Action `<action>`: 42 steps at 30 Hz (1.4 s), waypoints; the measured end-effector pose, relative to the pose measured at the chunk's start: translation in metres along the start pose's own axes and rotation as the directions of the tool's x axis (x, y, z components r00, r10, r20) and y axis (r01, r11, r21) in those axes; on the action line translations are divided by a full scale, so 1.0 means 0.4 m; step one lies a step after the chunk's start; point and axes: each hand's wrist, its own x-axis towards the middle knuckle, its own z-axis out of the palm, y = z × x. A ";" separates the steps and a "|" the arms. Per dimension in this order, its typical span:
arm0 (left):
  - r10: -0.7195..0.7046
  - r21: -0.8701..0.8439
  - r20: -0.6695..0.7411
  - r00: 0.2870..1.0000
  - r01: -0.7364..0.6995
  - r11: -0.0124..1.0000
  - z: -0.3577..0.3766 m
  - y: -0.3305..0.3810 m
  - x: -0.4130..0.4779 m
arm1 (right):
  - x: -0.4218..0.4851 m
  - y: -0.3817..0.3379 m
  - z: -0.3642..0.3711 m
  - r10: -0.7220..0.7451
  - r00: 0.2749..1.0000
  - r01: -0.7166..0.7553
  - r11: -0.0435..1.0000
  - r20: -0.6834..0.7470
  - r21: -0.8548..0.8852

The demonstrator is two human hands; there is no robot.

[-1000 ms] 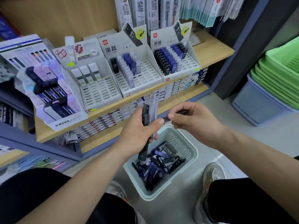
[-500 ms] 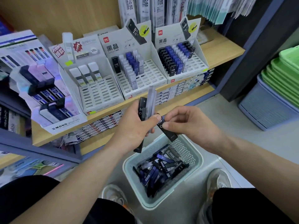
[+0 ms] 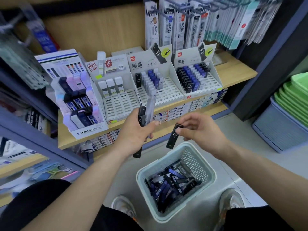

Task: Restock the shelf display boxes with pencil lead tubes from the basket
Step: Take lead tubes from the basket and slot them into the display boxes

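Pinching a slim black lead tube (image 3: pixel 174 136), the right hand (image 3: pixel 200 130) hovers above the pale green plastic basket (image 3: pixel 206 165); the left hand (image 3: pixel 135 132) grips black and clear tubes (image 3: pixel 146 112).

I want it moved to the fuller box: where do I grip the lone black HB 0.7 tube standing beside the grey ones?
Best pinch the black HB 0.7 tube by its upper end, coming from above: it stands on end, bottom hidden, with gaps either side.

Pale mint basket (image 3: pixel 196 162) with hole-patterned walls, black and blue tubes (image 3: pixel 173 182), black tube (image 3: pixel 173 137) printed white, white slotted display boxes (image 3: pixel 168 95), light wood shelf (image 3: pixel 233 75), green baskets (image 3: pixel 295 95) right.
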 end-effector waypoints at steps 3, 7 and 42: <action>-0.045 -0.024 -0.055 0.997 0.044 0.999 -0.056 -0.002 0.005 | 0.048 -0.052 0.003 -0.084 0.994 0.078 0.993 -0.069 -0.086; -0.072 0.028 -0.080 0.994 0.074 0.997 -0.132 -0.014 0.021 | 0.197 -0.127 0.019 -0.249 0.958 0.209 0.945 -0.142 -0.251; 0.030 -0.059 0.056 0.998 -0.026 0.998 0.193 0.122 0.370 | 0.531 0.014 -0.443 -0.358 0.847 0.104 0.836 -0.392 -0.539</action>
